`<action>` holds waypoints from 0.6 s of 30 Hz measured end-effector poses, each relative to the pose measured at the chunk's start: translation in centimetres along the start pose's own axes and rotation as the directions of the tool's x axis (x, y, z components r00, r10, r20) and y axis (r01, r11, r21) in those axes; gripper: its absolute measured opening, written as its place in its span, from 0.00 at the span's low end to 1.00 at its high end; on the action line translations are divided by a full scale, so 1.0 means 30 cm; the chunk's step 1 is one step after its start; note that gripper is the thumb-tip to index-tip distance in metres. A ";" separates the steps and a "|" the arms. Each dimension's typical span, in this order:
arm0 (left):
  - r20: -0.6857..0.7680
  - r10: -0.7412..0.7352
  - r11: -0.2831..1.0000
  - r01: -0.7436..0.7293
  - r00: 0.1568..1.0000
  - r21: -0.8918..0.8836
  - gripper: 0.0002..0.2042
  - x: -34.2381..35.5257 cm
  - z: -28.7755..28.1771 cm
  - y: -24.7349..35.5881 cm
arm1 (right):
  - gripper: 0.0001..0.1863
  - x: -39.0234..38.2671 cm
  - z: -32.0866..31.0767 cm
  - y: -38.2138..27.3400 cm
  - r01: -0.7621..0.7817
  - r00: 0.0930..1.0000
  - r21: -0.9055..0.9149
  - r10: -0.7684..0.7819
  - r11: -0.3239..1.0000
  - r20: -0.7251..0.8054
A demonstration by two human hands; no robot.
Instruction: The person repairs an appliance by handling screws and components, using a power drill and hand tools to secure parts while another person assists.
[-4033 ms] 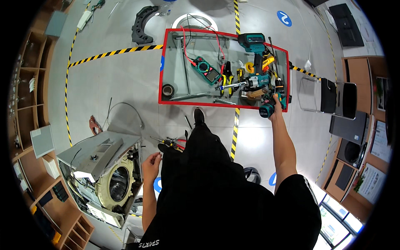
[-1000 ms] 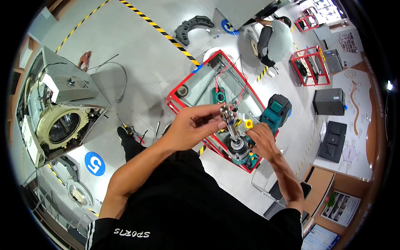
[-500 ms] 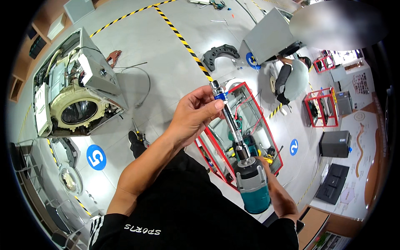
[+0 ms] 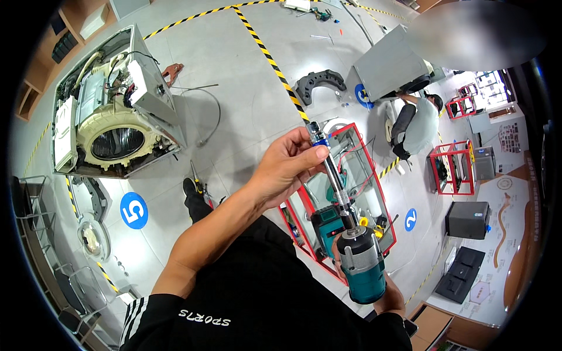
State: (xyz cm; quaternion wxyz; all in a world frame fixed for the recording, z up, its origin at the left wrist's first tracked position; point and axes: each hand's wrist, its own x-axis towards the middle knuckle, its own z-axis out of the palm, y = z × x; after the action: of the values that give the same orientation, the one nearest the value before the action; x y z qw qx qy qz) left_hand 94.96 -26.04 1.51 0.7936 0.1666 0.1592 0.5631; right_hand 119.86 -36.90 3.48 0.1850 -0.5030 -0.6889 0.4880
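Observation:
In my right hand (image 4: 336, 253), partly hidden behind the tool, is a teal and black cordless impact wrench (image 4: 364, 272). Its battery (image 4: 328, 227) shows to the left of the body. A chrome extension bar (image 4: 338, 181) runs up from the wrench's nose, slanting to the upper left. With thumb and fingers, my left hand (image 4: 293, 162) pinches the bar's far end, around a blue band (image 4: 319, 142); a short chrome socket end sticks out above the fingertips.
Below my hands stands a red-framed tool cart (image 4: 380, 193) holding tools. An opened washing machine (image 4: 117, 117) is on the left, with a screwdriver (image 4: 195, 174) by my foot. A dark curved counterweight (image 4: 319, 82) lies ahead. At right, another person (image 4: 418, 126) crouches beside a grey cabinet (image 4: 389, 61).
The impact wrench has turned and shifted slightly right, bringing its battery into sight. My left hand moved right and a little down with the bar. The surroundings shifted slightly as my head moved.

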 end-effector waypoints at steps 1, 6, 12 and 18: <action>0.000 -0.008 1.000 0.008 1.000 -0.004 0.14 0.000 0.000 -0.003 | 0.19 0.000 0.004 -0.001 0.002 1.000 0.002 -0.002 1.000 -0.004; -0.076 -0.019 0.999 0.021 0.997 0.026 0.15 0.005 -0.044 -0.030 | 0.18 0.026 0.076 -0.073 -0.018 0.994 -0.058 0.011 0.998 -0.105; -0.249 -0.021 0.978 -0.032 0.968 -0.208 0.12 -0.039 -0.144 -0.009 | 0.18 0.053 0.051 0.011 0.086 0.985 -0.087 -0.072 0.992 0.156; -0.483 0.088 0.921 -0.256 0.871 -0.294 0.17 -0.143 -0.351 0.077 | 0.11 0.308 0.104 -0.109 0.381 0.871 -0.280 -0.241 0.881 0.428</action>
State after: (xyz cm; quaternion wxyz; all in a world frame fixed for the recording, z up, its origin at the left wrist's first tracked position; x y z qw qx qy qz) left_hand 87.01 -28.48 -6.60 0.6954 -0.1012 0.2247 0.6750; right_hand 111.95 -30.40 2.69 0.0311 -0.3041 -0.8610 0.4065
